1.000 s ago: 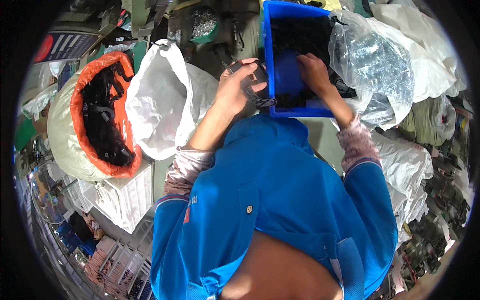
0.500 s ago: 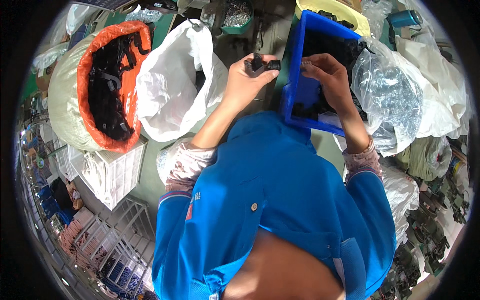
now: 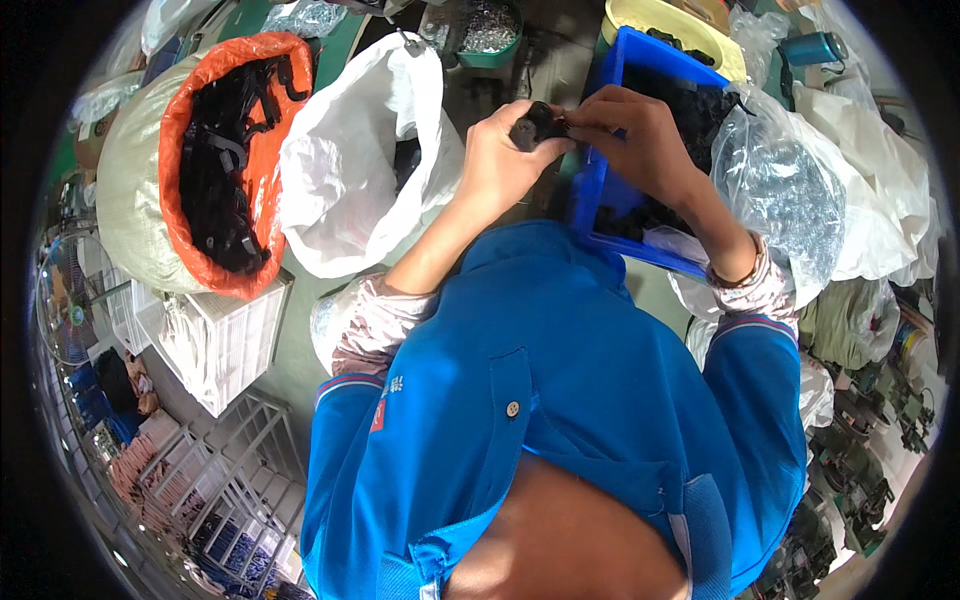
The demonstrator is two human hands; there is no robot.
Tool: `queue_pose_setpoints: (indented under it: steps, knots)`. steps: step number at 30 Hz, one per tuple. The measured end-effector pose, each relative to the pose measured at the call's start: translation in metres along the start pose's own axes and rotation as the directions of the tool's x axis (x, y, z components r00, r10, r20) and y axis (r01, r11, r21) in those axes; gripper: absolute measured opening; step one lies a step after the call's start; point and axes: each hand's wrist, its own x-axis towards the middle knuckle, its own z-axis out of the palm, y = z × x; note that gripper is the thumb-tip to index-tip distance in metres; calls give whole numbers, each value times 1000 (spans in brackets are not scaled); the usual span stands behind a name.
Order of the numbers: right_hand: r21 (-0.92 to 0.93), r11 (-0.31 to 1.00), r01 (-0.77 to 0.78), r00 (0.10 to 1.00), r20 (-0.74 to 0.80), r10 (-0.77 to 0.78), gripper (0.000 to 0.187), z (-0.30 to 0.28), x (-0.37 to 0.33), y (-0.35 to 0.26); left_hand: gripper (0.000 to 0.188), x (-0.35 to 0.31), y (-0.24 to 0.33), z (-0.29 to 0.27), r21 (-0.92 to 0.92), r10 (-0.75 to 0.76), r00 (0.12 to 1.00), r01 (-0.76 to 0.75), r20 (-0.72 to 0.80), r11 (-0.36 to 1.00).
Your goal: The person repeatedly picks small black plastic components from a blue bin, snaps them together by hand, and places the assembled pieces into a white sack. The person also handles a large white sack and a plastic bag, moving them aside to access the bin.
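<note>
My left hand (image 3: 497, 160) is closed around a black plastic part (image 3: 533, 127) with a rounded end, held above the bench between the white sack and the blue bin. Fingers pinched, my right hand (image 3: 632, 132) meets the part's right end. What those fingertips grip is too small and hidden to make out. Just beneath my right hand and wrist stands the blue bin (image 3: 584, 205), with black pieces (image 3: 690, 110) in it. A white sack (image 3: 335, 190) stands open beside my left wrist, some black showing inside.
Farther left, a sack with an orange rim (image 3: 285, 190) holds black strap-like parts (image 3: 215, 165). At the back are a green tray of small metal pieces (image 3: 490, 30) and a yellow tub (image 3: 640, 14). Clear plastic bags (image 3: 780, 190) crowd the right side; a white crate (image 3: 245, 340) stands lower left.
My right hand has moved left from over the blue bin to the black part. My left hand has turned the part, so its rounded end now faces up.
</note>
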Motion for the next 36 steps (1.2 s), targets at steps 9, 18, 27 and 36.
queue_pose_setpoints:
  steps: [9,18,27,36]
  knots:
    - [778,556,-292,926,85,368,33,38,-1,8,24,-8,6,-16,-89,163,960,-187,-229,978]
    - [887,322,-332,884,173,435,32,57,-11,18,10,3,-6,-49,192,414,907,-395,-76,899]
    - [700,677,-226,933,-44,357,29,52,-9,18,9,0,-7,-45,-136,-43,999,42,-5,990]
    - [876,344,-339,873,157,462,30,43,-4,42,37,4,-14,-45,-570,-262,951,309,166,761]
